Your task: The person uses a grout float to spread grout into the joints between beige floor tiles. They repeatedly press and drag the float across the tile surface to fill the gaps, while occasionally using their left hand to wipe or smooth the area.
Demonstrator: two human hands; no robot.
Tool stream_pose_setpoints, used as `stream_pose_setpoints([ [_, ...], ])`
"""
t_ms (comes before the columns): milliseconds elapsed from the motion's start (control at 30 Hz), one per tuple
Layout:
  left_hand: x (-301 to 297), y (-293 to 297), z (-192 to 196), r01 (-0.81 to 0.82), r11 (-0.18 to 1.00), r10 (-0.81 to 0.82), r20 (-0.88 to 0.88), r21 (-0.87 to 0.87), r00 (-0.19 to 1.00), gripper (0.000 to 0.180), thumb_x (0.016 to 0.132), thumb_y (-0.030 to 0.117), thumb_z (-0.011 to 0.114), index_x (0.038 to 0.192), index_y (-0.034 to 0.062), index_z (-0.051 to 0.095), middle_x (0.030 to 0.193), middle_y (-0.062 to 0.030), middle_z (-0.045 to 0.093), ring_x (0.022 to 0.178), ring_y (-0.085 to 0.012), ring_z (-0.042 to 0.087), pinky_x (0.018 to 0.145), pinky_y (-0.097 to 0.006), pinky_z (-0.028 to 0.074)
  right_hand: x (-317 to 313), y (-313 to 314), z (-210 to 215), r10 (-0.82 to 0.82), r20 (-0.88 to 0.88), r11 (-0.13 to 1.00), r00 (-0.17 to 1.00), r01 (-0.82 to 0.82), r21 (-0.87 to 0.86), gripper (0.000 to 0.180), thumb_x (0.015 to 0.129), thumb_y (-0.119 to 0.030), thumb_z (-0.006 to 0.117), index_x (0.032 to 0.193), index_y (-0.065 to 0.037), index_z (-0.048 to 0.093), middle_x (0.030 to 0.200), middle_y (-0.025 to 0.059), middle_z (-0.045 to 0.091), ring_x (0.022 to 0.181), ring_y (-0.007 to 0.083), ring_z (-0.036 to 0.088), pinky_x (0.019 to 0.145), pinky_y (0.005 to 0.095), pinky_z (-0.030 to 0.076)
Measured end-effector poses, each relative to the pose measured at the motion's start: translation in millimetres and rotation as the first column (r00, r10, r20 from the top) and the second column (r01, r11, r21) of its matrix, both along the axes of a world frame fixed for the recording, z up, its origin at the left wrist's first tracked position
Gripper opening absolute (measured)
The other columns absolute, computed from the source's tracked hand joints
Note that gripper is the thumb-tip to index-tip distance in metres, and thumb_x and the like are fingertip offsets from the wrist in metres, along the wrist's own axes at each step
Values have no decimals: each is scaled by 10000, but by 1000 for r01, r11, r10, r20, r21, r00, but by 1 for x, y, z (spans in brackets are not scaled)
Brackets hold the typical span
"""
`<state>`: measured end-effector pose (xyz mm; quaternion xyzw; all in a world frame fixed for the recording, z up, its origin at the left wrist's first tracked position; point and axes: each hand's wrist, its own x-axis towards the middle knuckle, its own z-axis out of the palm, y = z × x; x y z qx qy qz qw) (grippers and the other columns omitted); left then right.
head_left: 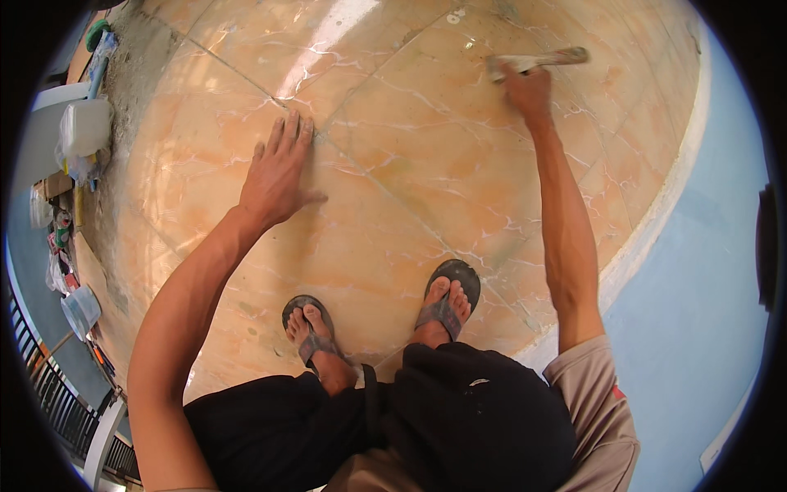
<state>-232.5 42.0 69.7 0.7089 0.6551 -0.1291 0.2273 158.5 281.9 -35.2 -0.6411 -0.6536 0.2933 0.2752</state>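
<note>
My left hand [279, 172] rests on the orange, marbled tile floor [393, 164], fingers stretched out and thumb apart, with nothing in it. Out at the far right, my right hand [529, 94] is closed on a pale, stained tool with a long handle [561, 56]. The handle points right, and a wider end lies to the left of my fingers. Blur and my hand hide the tool's exact kind. It is low over the tiles; whether it touches them I cannot tell.
My sandalled feet [449, 299] stand on the tiles near me. A light blue wall [680, 287] runs along the right. On the left are a rough cement strip [135, 107], a white plastic container [85, 127], a clear tub [80, 310] and assorted clutter.
</note>
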Motion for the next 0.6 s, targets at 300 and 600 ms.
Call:
stream_pose_setpoints([
  [300,-1,-1,0,2,1000,-2,8,3,1000,1266,717,406,924,1674,125,143,1738,-173,123,1586,-411,168,1222,-609,311,10,28,19,-383,-136,924,914,380,-46,326,874,-263,763,798,52,740,677,185,726,634,279,736,625,431,556],
  [600,-2,-2,4,-3,1000,3,8,-9,1000,1256,728,454,907,1667,104,149,1736,-180,122,1589,-417,155,1225,-630,295,-3,34,34,-270,-157,963,950,269,-25,424,925,-290,737,736,89,719,653,172,719,492,277,656,553,409,529],
])
